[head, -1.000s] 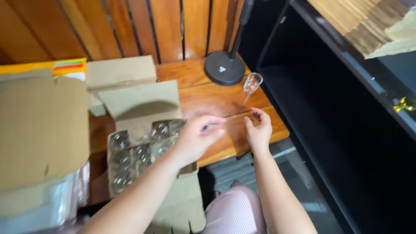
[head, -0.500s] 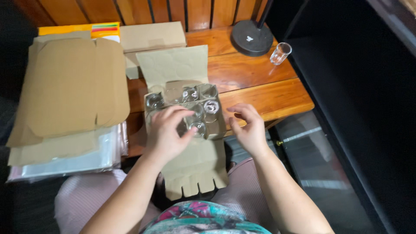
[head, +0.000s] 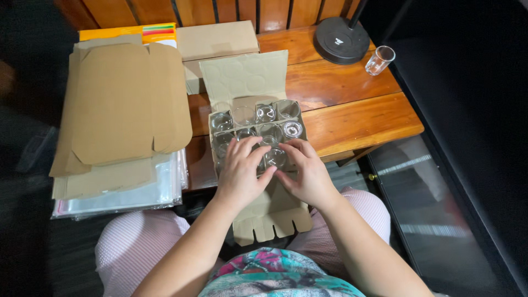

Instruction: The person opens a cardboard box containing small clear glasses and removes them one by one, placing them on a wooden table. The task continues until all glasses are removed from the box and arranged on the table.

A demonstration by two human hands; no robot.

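Note:
An open cardboard box (head: 245, 77) with a divider grid holds several small clear glasses (head: 265, 113) at the front edge of a wooden table (head: 352, 115). My left hand (head: 239, 173) and my right hand (head: 305, 173) both rest on the near row of the box, fingers closing around one glass (head: 275, 158) between them. The box's front flap (head: 269, 220) hangs down over my lap.
A stack of flat cardboard sheets (head: 121, 104) lies on clear plastic sleeves (head: 118, 198) to the left. A closed cardboard box (head: 217, 41) sits behind. A lone glass (head: 379, 60) and a black round lamp base (head: 341, 39) stand at the far right.
The view tilted down and came nearer the box. Both hands moved from the table's edge onto the near row of glasses, now meeting around one glass.

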